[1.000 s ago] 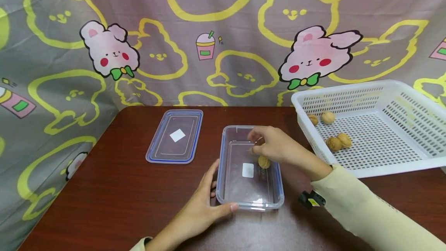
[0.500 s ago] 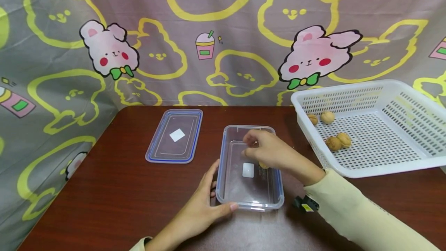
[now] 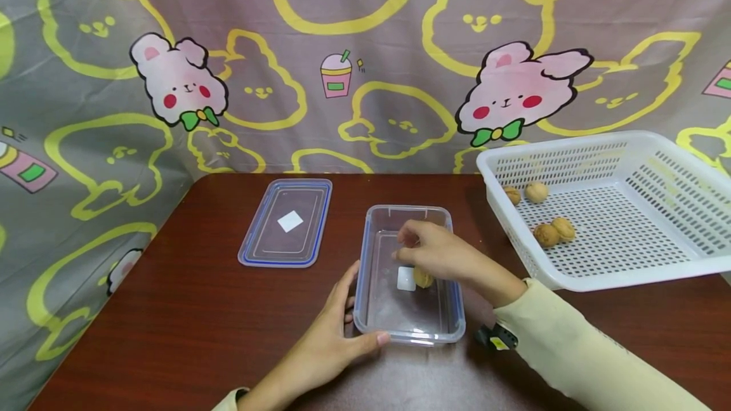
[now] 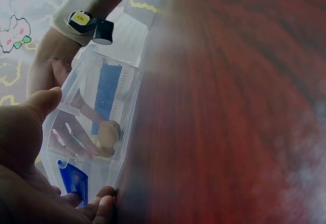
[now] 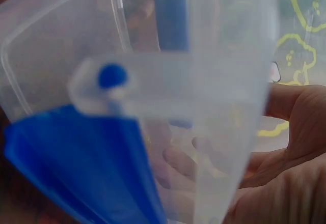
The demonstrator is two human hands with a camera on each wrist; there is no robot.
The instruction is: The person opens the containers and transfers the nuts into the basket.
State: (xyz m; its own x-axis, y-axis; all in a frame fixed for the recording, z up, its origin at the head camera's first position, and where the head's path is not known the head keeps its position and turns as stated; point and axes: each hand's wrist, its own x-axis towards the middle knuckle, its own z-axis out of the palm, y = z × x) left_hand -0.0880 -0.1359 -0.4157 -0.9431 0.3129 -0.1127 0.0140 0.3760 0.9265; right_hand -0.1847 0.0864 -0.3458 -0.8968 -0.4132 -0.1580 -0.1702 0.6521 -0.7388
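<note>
A clear plastic food container (image 3: 419,337) with blue side clips stands on the table. My left hand (image 3: 334,335) grips its near left corner, thumb on the front rim and fingers along the left wall. Inside the container is my right hand (image 3: 436,251), fingers bent, index finger and thumb pointing left. A walnut (image 3: 422,278) shows below the hand, beside the white label (image 3: 406,278). Through the wall in the left wrist view, the fingers lie right at the walnut (image 4: 108,135); I cannot tell whether they hold it. The right wrist view shows a blue clip (image 5: 76,158) close up.
A flat clear lid (image 3: 268,240) with a blue seal lies left of the container. On the right stands a white perforated basket (image 3: 605,278) with several walnuts (image 3: 546,235) at its left side. A patterned curtain (image 3: 400,18) hangs behind the table.
My right hand has moved a little toward me and left inside the container. The walnut below it has shifted the same way, toward the label. My left hand has stayed in place.
</note>
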